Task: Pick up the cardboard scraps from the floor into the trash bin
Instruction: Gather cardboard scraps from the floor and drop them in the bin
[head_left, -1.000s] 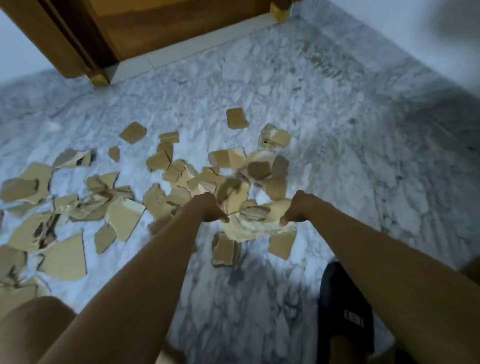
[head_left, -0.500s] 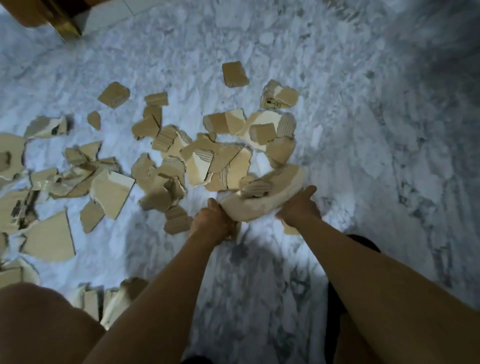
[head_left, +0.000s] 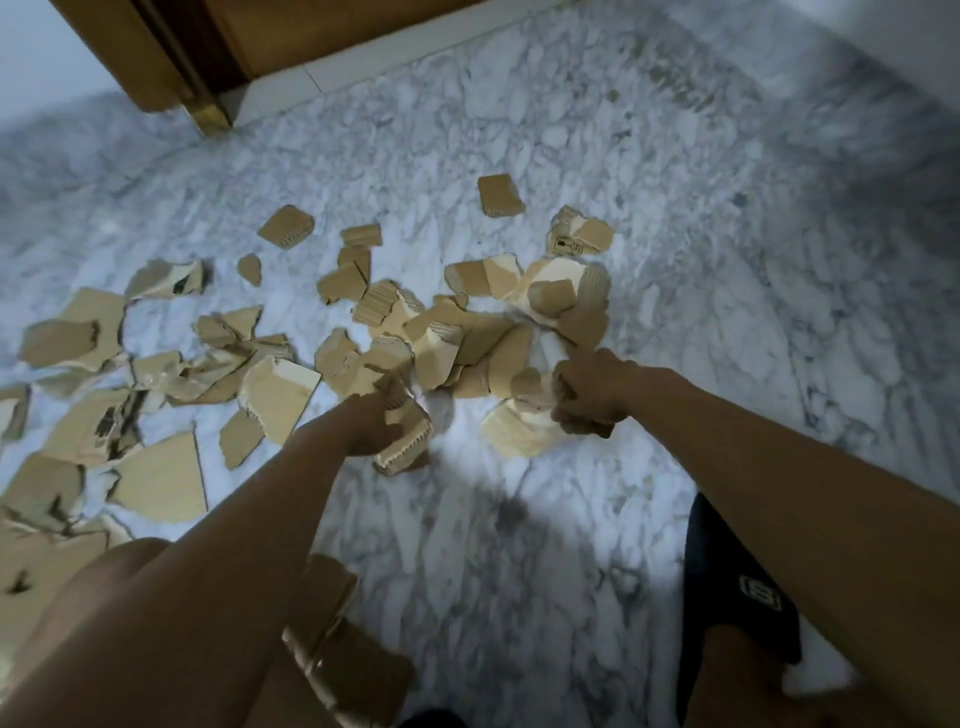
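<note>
Head view: gathering scraps (head_left: 457, 338), both hands down in the pile on the floor (head_left: 701, 218).

Left hand (head_left: 371, 423) clamped on a corrugated piece at pile's near edge; right hand (head_left: 589, 389) fisted around a pale bundle at pile's near right. Most scraps loose, spread left of pile toward the door (head_left: 291, 36). Bin not in view. Next, likely: firm both grips, lift, locate bin, carry without shedding.

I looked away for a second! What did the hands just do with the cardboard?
They dropped the big pale piece they had lifted together. Now the left hand grips a corrugated scrap and the right hand grabs pale pieces. The scattered scraps stayed put.
</note>
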